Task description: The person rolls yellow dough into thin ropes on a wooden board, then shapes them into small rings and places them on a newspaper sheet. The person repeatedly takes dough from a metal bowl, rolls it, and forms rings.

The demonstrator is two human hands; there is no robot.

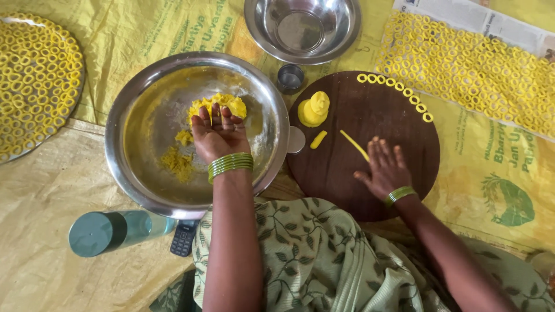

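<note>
On the round wooden board (347, 167) the near half lies bare beside the right hand (384, 170); the far rim is lined with dough rings (396, 95), and a dough lump (314, 108) and thin dough strip (354, 144) block the middle. The wide steel basin (144, 115) has open floor left of the left hand (219, 136) (scraps aside). A small steel cup (290, 78) sits in the gap before the empty bowl (302, 29).

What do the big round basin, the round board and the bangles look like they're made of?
Basin: polished metal, likely steel, showing mirror-like glare. Round board: dark brown wood, matte. Bangles: glossy green, possibly glass or plastic.
</note>
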